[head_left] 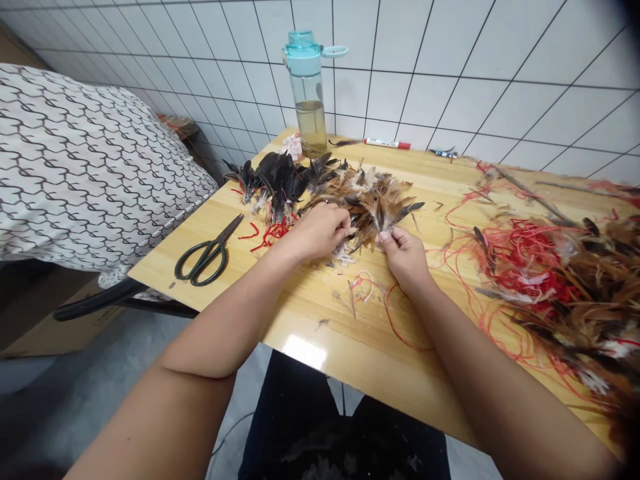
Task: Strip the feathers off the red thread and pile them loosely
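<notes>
Midway between the near and far edges of the desk (400,373), a brown feather bunch (381,212) is fanned out, its base pinched between thumb and forefinger of the right hand (406,259). The left hand (323,230) is curled just beside it, over other feathers; whether it grips anything cannot be told. Beyond both hands lie loose brown feathers (357,181). Toward the left edge, black feather bunches (283,180) lie grouped, red string pieces (273,235) beside them. Scissors (220,248) rest near the near-left corner. A bottle (310,107) stands upright by the far-left corner; a marker (387,143) lies along the far edge. Status, by judgement: partway; the black bunches appear gathered, while mixed feathers (600,283) and tangled red string (525,257) on the right side appear unsorted and remain to be handled
</notes>
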{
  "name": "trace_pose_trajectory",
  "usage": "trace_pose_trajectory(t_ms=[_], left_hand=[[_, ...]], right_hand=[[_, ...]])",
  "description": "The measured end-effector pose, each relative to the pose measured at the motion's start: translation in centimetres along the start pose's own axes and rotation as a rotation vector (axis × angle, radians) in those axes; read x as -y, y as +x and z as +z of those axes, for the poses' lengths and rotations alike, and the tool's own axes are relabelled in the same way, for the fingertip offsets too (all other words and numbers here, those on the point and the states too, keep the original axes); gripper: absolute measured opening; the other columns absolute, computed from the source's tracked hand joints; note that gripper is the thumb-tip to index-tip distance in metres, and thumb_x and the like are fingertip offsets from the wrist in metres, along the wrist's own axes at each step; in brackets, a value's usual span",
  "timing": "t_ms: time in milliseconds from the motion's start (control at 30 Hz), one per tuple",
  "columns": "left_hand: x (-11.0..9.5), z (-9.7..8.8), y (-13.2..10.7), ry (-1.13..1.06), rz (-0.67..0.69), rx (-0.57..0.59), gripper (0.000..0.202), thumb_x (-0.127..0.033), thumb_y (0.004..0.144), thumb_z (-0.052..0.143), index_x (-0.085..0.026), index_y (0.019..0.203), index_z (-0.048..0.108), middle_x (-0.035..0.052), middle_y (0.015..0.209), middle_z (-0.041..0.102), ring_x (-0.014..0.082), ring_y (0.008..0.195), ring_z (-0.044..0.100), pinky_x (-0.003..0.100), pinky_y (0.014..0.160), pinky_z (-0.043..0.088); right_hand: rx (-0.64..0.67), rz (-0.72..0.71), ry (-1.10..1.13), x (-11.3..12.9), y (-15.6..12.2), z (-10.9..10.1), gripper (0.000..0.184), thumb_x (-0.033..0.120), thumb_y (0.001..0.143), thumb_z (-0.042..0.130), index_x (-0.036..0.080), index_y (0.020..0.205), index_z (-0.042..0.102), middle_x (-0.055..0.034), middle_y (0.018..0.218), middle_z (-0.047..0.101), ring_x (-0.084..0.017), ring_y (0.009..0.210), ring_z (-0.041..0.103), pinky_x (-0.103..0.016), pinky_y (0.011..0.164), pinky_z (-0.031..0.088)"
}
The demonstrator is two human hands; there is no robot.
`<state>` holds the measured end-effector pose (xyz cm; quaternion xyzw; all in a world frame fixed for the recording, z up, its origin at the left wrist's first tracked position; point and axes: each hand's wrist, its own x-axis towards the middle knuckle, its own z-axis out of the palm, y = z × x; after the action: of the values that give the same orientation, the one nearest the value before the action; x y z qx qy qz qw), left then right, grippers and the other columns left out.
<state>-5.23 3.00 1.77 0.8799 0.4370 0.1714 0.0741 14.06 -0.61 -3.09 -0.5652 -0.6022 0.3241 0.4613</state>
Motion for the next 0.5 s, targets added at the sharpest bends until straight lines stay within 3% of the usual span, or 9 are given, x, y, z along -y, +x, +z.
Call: trace_pose_trajectory(t_ms=[200,500], left_hand=[[-0.9,-0.8,-0.1,-0.159,0.0,-0.042,0.012,-0.014,0.082,0.052,-0.017,0.082,0.064,0.0007,0.079,0.068,0.0129,0.071,0.058,0.025,0.068,0.041],[-1.5,-0.1,-0.3,-0.062,0.176,-0.058,0.015,-0.017,0.085,0.052,-0.016,0.082,0.067,0.0044,0.079,0.066,0.0161,0.077,0.058,0.028,0.072,0.042]], right_hand=[[0.006,-0.065,-0.094,0.3,0.0,-0.1,0.02,0.03,0.082,0.051,0.02,0.068,0.061,0.0012,0.06,0.05,-0.015,0.06,0.044,-0.028,0.061,0.034],[0.005,-0.119,-0.144,0.1,0.0,0.2,0.021,0.027,0.081,0.054,0.021,0.064,0.064,-0.0025,0.068,0.058,-0.018,0.07,0.053,-0.03,0.07,0.041]])
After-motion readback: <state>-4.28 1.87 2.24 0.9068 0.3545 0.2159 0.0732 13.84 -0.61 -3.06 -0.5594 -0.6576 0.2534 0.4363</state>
